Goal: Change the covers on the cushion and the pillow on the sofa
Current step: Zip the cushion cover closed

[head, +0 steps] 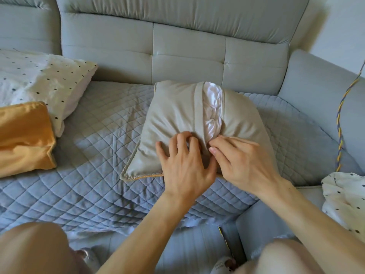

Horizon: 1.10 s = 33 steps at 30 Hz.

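The left hand [183, 165] and right hand [243, 165] each pinched the cushion cover [173, 115] at its opening's near end. Beyond their grip the white insert [213, 107] showed, so the cushion seemed unfinished. The dotted pillow [39, 80], far left of it, looked yet to do.

Quilt [98, 135] spread over sofa [256, 234] seat. Cushion [177, 119] on quilt, centre, just before backrest [187, 52]. Slit on its top runs near to far, w/ insert [212, 107] inside. L hand [185, 161] & R hand [241, 159] side by side on cushion's near part, at slit's near end. Far left: pillow [45, 80] on quilt. Cover [23, 139] lies nearer, touching pillow's near side. Right: cord [340, 139] hangs before armrest [316, 91]; cloth [345, 202] nearer, below cord.
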{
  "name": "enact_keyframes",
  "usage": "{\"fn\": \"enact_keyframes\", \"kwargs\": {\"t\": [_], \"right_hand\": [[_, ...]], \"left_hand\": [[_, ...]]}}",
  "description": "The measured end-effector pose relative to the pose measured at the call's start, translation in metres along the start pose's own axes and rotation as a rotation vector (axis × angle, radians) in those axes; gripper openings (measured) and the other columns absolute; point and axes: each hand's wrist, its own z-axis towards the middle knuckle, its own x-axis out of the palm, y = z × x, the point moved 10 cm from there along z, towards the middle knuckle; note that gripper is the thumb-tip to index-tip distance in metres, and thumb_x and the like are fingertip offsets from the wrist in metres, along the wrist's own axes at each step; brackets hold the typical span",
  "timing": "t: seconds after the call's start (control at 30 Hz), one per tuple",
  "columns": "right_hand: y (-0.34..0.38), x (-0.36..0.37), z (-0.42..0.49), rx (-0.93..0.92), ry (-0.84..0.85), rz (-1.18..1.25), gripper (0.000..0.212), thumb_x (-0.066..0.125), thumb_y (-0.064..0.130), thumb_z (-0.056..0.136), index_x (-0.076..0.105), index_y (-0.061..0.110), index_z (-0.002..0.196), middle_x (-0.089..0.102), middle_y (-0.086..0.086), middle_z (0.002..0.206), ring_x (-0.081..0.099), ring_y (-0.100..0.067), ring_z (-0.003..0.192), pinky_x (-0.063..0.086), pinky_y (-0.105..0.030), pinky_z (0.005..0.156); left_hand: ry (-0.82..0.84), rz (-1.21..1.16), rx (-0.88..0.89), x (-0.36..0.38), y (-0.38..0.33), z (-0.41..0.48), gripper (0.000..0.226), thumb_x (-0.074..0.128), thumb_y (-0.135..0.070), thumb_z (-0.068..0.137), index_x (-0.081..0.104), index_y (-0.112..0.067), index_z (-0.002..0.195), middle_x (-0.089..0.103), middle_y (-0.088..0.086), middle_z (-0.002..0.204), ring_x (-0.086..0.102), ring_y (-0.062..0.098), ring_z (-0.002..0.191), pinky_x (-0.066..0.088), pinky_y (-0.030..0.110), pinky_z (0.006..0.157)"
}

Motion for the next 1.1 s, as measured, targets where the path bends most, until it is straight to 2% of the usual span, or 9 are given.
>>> {"fn": "enact_keyframes", "kwargs": {"t": [0.07,0.23,0.47,0.67,0.77,0.83,0.9,1.0,1.1], "right_hand": [[-0.002,-0.007,0.005,0.053,-0.014,-0.044,0.022,0.047,0.023,0.101,0.063,0.017,0.087,0.065,0.006,0.078,0.064,-0.017,0.076,0.050,-0.040,0.055],[-0.035,-0.002,0.025,0.263,-0.008,0.051,0.008,0.053,0.025,0.095,0.055,0.020,0.089,0.064,0.012,0.083,0.060,-0.021,0.092,0.042,-0.042,0.081],[-0.064,0.016,0.063,0.457,0.014,0.067,0.009,0.051,0.030,0.098,0.056,0.024,0.094,0.065,0.015,0.093,0.050,-0.013,0.111,0.018,-0.034,0.089],[-0.054,0.006,0.118,0.456,0.071,0.063,0.015,0.040,0.032,0.102,0.051,0.022,0.101,0.072,0.004,0.102,0.063,-0.022,0.103,0.021,-0.037,0.094],[-0.032,-0.016,0.143,0.384,0.077,0.051,0.018,0.035,0.031,0.104,0.047,0.018,0.105,0.071,-0.003,0.105,0.061,-0.030,0.104,0.032,-0.039,0.087],[-0.022,-0.026,0.154,0.437,0.054,0.183,0.018,0.037,0.031,0.104,0.047,0.017,0.105,0.066,-0.003,0.107,0.058,-0.031,0.104,0.037,-0.038,0.079],[-0.019,-0.012,0.158,0.521,0.077,0.276,0.014,0.039,0.029,0.104,0.046,0.017,0.100,0.060,0.000,0.096,0.056,-0.029,0.097,0.030,-0.035,0.070],[-0.004,0.042,0.131,0.599,0.131,0.386,0.012,0.039,0.028,0.103,0.043,0.017,0.102,0.065,-0.007,0.096,0.060,-0.033,0.096,0.038,-0.036,0.072],[0.019,0.081,0.101,0.492,0.154,0.477,0.014,0.046,0.035,0.100,0.044,0.024,0.107,0.069,0.007,0.092,0.062,-0.028,0.096,0.043,-0.037,0.080]], "left_hand": [[-0.018,0.025,0.002,0.000,-0.005,0.005,0.036,0.053,-0.048,0.086,0.059,-0.013,0.090,0.057,0.005,0.110,0.052,0.029,0.102,0.037,0.060,0.091],[-0.061,0.015,0.065,-0.003,-0.018,0.007,0.022,0.057,-0.036,0.084,0.059,-0.015,0.091,0.059,0.004,0.108,0.053,0.028,0.097,0.039,0.060,0.087],[-0.005,-0.007,0.120,-0.008,-0.005,0.021,0.021,0.052,-0.034,0.083,0.057,-0.017,0.094,0.057,-0.001,0.110,0.054,0.023,0.095,0.038,0.055,0.088],[0.110,-0.024,0.318,-0.037,0.023,0.083,0.024,0.039,-0.038,0.083,0.049,-0.023,0.099,0.055,-0.005,0.114,0.058,0.022,0.099,0.039,0.058,0.094],[0.153,-0.166,0.416,-0.068,0.047,0.121,0.029,0.040,-0.033,0.080,0.054,-0.020,0.102,0.059,-0.008,0.119,0.056,0.020,0.102,0.043,0.046,0.095],[0.131,-0.206,0.331,-0.086,0.067,0.146,0.029,0.045,-0.029,0.082,0.056,-0.023,0.108,0.058,-0.025,0.119,0.052,0.012,0.102,0.043,0.033,0.094],[0.206,-0.295,0.137,-0.076,0.090,0.160,0.019,0.048,-0.030,0.080,0.052,-0.028,0.099,0.059,-0.032,0.116,0.055,0.007,0.102,0.044,0.028,0.088],[0.460,-0.181,0.006,-0.027,0.108,0.145,0.018,0.043,-0.031,0.080,0.047,-0.030,0.098,0.063,-0.011,0.118,0.060,0.022,0.107,0.050,0.039,0.089],[0.477,-0.132,-0.058,-0.006,0.132,0.122,0.030,0.041,-0.022,0.084,0.046,-0.031,0.112,0.054,-0.011,0.130,0.057,0.026,0.111,0.050,0.043,0.088]]}}
